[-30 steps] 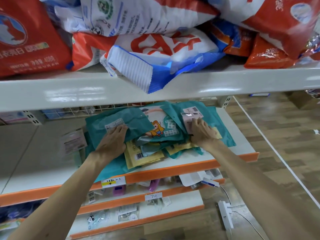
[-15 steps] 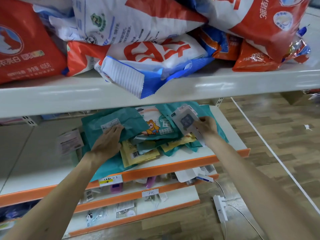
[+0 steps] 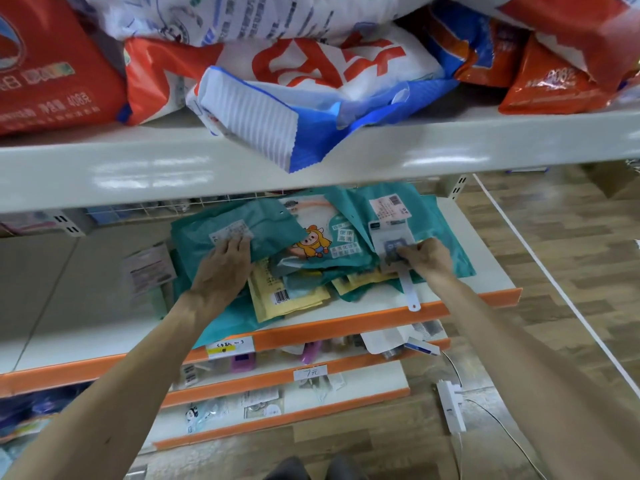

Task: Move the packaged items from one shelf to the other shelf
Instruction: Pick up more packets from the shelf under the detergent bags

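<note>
A heap of teal packets point(image 3: 440, 233) and yellow packets point(image 3: 284, 299) lies on the second shelf point(image 3: 485, 268), which has an orange front edge. My left hand point(image 3: 221, 271) lies flat on the left teal packet point(image 3: 242, 226), fingers spread over its white label. My right hand point(image 3: 427, 258) pinches a small clear packet point(image 3: 389, 237) with a white hang tab, lifted slightly above the pile. A teal packet with a cartoon bear point(image 3: 311, 242) sits between my hands.
The top shelf point(image 3: 104, 171) carries large red, white and blue bags point(image 3: 311, 67), one hanging over its edge. Lower orange-edged shelves point(image 3: 311, 375) hold small items and price tags. A white power strip point(image 3: 450, 405) lies on the wooden floor at right.
My right hand has picked a small clear packet off the teal pile and turned it, tab now pointing toward me. My left hand stays pressed on the left teal packet.
</note>
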